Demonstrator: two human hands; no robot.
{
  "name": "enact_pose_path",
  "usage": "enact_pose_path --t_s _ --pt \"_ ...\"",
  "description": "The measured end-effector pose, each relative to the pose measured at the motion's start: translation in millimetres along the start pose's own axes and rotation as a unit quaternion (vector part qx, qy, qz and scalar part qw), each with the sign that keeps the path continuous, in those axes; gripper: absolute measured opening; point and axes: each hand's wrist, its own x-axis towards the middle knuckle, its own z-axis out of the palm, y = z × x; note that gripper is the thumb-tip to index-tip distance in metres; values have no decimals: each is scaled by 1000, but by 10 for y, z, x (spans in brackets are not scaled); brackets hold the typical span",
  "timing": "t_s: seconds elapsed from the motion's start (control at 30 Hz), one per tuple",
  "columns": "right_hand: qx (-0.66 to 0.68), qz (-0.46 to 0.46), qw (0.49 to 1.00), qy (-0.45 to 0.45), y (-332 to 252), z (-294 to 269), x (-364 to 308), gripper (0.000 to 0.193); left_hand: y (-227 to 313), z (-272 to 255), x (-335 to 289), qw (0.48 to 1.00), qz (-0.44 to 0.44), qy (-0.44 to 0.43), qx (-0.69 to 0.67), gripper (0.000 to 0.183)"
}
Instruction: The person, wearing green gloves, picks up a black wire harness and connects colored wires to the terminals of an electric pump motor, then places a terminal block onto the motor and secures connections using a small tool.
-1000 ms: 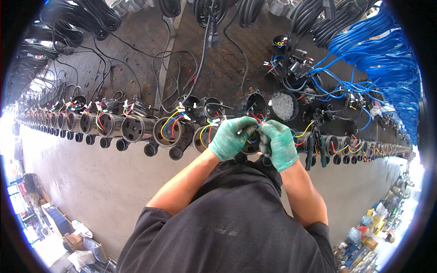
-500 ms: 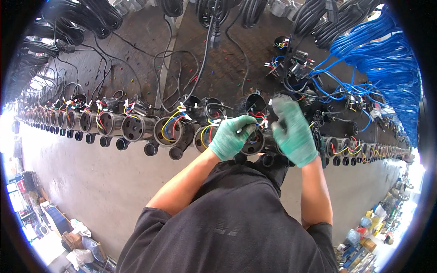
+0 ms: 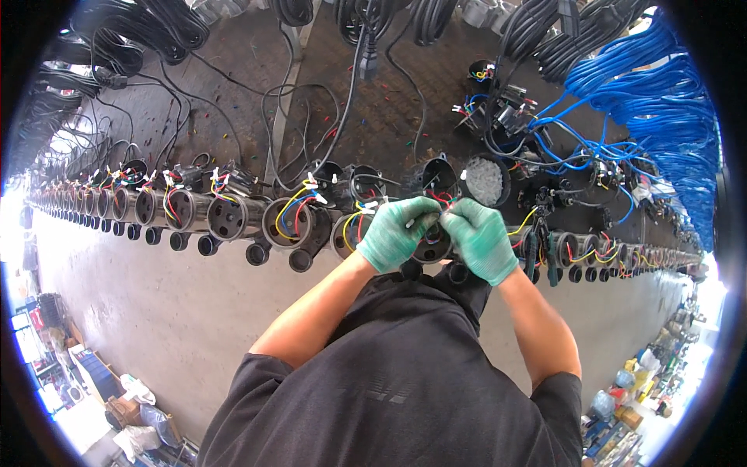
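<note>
In front of my body, my left hand (image 3: 399, 233) and my right hand (image 3: 480, 240), both in green knit gloves, meet fingertip to fingertip. They are over a round black housing (image 3: 432, 251) at the bench's near edge. Thin red wires (image 3: 441, 197) rise from the housing's opening to the pinched fingers. A small white piece (image 3: 410, 223) shows in my left fingers. The left pinch is closed on wires; what the right fingertips pinch is mostly hidden. Just behind my right hand sits a round black cup (image 3: 485, 180) filled with small whitish, translucent pieces.
Similar black housings (image 3: 233, 218) with coloured wires line the bench edge. Dark-handled pliers (image 3: 542, 241) lie right of my right hand. Blue cable bundles (image 3: 646, 109) hang at the right; black cable coils (image 3: 366, 23) lie along the back. Small coloured bits dot the dark bench top (image 3: 233, 101).
My right hand has come away from the cup of whitish pieces, moving left and nearer to meet my left hand. The cup and the pliers now show. My left hand has stayed in place.
</note>
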Motion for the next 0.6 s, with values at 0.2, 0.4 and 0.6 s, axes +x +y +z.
enact_pose_path --t_s 0.2,0.4,0.6 --pt "161 161 974 -5 -146 -137 -52 16 6 -30 -13 1000 3 -1 10 19" --pt "-388 -397 832 25 -126 -245 114 27 16 -13 -14 1000 -8 2 -25 17" --pt "-261 -250 933 -1 -95 -113 19 12 -5 -29 -5 1000 -3 -8 -15 16"
